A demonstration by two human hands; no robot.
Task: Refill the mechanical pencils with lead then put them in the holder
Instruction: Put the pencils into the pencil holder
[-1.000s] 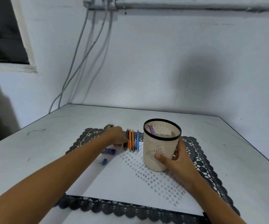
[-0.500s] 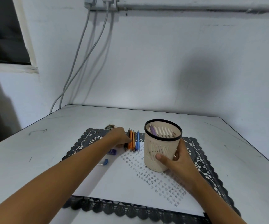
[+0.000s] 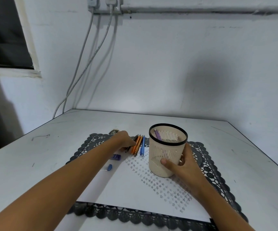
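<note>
The holder (image 3: pixel 166 152), a cream slotted cup with a black rim, stands upright on a white sheet of paper (image 3: pixel 126 185) printed with small stars. The right hand (image 3: pixel 183 165) grips it low on its right side, with the thumb pressed flat on the front wall and the fingers wrapped round behind. Inside the holder a purple pencil (image 3: pixel 157 135) leans against the left wall.

Just left of the holder a short row of pencils lies side by side. The blue pencil (image 3: pixel 142 145) is nearest the cup, then two orange pencils (image 3: pixel 138 144), then a dark pencil (image 3: pixel 135 138) on the far side. The left hand (image 3: pixel 124 139) reaches across to that far end of the row, knuckles up and fingers bent down onto the dark pencil. The back of the hand hides the fingertips, so I cannot tell whether they have hold of a pencil or only touch it.

Further left of the holder, and nearer the person, a small purple lead case (image 3: pixel 115 157) lies on the paper. A little blue cap (image 3: pixel 109 167) sits just beyond it. A dark lace mat (image 3: pixel 91 140) shows all round the paper under the holder, on a pale table (image 3: pixel 35 155). Behind the left hand, at the mat's edge, sits a small patterned object (image 3: pixel 113 131) too blurred to identify. Grey cables (image 3: pixel 88 60) hang down the wall well behind the holder.
</note>
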